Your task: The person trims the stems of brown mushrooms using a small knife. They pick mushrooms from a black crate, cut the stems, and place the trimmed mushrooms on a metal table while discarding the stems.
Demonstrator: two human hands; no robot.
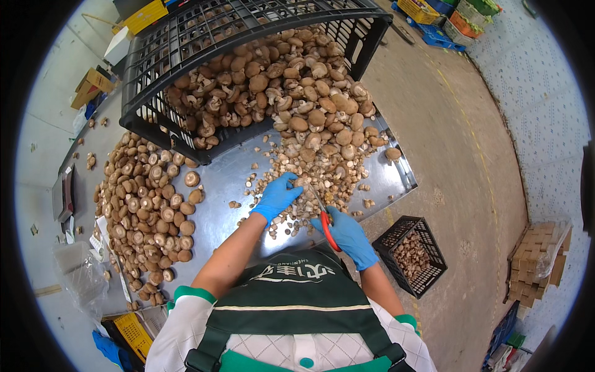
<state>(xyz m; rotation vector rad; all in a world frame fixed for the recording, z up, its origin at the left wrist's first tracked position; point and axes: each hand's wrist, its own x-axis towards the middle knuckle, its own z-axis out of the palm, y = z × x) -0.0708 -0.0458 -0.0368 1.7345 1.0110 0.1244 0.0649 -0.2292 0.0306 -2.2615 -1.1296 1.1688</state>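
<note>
My left hand (278, 196), in a blue glove, pinches a shiitake mushroom (302, 184) between thumb and fingers. Scissors with red handles (329, 232) are in my gloved right hand (344, 235), their blades pointing at that mushroom. How far apart the blades are is hard to see. Beneath both hands, cut stem pieces (274, 228) lie scattered over the metal table (223, 186). Whole mushrooms (320, 118) spill toward me from a black plastic crate (260, 37) tipped on its side. A wide pile of mushrooms (148, 204), many with short stems, covers the table's left part.
On the floor at right stands a smaller black crate (411, 255) holding mushroom pieces. Stacked cardboard (537, 265) leans by the right wall. A clear plastic bag (83, 274) hangs at the table's left edge. Coloured crates (446, 21) stand on blue pallets at the far right.
</note>
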